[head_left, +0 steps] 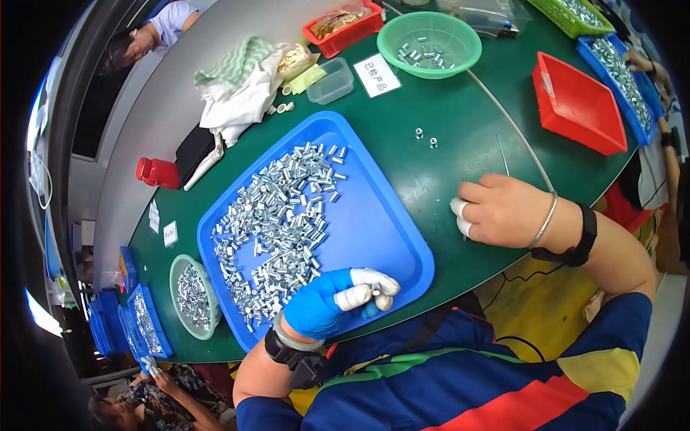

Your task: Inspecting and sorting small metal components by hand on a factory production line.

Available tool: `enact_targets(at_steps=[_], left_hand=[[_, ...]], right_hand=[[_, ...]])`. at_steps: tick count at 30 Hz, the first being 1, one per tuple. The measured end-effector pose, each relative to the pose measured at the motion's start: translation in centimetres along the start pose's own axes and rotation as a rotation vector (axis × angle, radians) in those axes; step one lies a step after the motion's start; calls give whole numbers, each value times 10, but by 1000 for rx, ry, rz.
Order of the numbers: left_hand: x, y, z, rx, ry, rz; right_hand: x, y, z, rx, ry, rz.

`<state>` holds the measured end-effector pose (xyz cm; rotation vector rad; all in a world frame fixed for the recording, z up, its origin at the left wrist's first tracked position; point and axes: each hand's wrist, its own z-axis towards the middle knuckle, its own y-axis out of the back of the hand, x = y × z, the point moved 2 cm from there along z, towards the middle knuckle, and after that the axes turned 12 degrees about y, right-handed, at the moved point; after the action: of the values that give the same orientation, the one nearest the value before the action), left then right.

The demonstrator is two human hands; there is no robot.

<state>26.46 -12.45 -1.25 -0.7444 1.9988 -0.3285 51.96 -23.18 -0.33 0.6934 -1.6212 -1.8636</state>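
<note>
My left hand (341,298), in a blue glove with white-covered fingertips, is closed over the near edge of a blue tray (381,237). A small shiny metal sleeve (376,289) shows between its thumb and fingers. Many similar silvery metal sleeves (277,223) lie heaped in the tray. My right hand (496,208), bare apart from white finger covers, rests low over the green table with its fingers curled; what they hold, if anything, is hidden. A thin metal rod (502,154) lies just beyond its knuckles. Two metal sleeves (426,138) stand on the table between the tray and that rod.
A green colander (471,47) with a few sleeves stands at the back beside a clear box (330,80). Red bins (578,104) (345,30) and a pale green basket (194,298) surround the tray. White cloths (241,100) lie at back left. Other people work nearby.
</note>
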Motion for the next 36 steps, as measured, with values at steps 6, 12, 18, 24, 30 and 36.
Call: enact_targets(at_steps=[6, 12, 18, 24, 30, 36], left_hand=[[2, 6, -1, 168, -14, -35], [2, 9, -3, 94, -4, -33], [8, 12, -5, 110, 47, -141], [6, 7, -8, 93, 25, -152], [7, 7, -9, 71, 31, -160], [5, 6, -6, 62, -2, -180]], right_hand=[[12, 30, 21, -588, -395, 698], [45, 25, 47, -1018, -420, 999], [59, 28, 66, -1000, -240, 852], [67, 20, 74, -950, -183, 697], [71, 14, 78, -918, -58, 548], [77, 11, 85, -894, 8, 352]])
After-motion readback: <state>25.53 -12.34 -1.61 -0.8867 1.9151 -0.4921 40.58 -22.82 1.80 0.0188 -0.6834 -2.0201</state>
